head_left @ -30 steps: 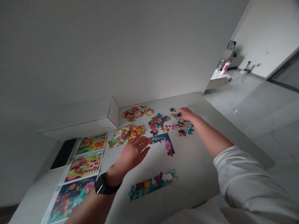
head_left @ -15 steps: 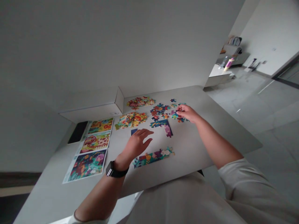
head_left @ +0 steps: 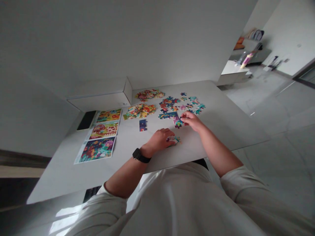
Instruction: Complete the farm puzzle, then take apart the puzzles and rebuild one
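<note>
My right hand pinches a small teal and green puzzle piece, partly hidden by the fingertips. It is right against the purple arm of a joined corner section; whether the two interlock I cannot tell. My left hand, with a black watch on its wrist, lies over a joined puzzle strip. Only the strip's right end shows past the fingers, which are loosely bent. Left of that hand, a dark blue joined section rests on the table.
Loose blue and red pieces and teal pieces lie behind my hands. A yellow pile and a red pile sit farther left. A picture sheet, a phone and a white box occupy the left side.
My right hand has come nearer and leftward from the loose pieces to the corner section with a piece. My left hand has come down over the strip. The view has shifted.
</note>
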`<state>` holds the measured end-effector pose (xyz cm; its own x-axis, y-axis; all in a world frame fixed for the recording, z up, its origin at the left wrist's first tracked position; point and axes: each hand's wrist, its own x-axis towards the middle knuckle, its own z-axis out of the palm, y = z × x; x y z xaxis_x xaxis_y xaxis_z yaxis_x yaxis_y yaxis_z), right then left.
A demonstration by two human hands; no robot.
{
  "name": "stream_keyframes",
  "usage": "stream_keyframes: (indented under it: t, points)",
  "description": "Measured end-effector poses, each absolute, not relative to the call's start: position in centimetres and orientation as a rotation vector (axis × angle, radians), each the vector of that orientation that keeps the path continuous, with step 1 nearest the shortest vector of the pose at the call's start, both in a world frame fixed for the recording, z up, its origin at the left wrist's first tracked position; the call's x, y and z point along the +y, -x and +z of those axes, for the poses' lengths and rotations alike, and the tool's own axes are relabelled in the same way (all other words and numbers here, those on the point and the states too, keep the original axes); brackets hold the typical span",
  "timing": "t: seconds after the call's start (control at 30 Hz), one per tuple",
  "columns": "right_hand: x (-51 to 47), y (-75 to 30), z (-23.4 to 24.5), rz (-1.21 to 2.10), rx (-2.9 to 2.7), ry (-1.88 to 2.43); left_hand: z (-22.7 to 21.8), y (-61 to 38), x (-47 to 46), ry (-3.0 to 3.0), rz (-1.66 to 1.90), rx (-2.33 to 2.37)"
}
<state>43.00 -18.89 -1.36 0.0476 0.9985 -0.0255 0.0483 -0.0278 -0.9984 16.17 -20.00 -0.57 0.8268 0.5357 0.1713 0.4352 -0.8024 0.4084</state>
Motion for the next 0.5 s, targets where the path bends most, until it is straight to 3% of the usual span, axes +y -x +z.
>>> stream_keyframes:
  t: [0.5]
  points:
    - [-19.7,-44.2,-1.4,1.279,-1.361,1.371,0.5,-15.2,-20.7,-2.695,0.193,0.615]
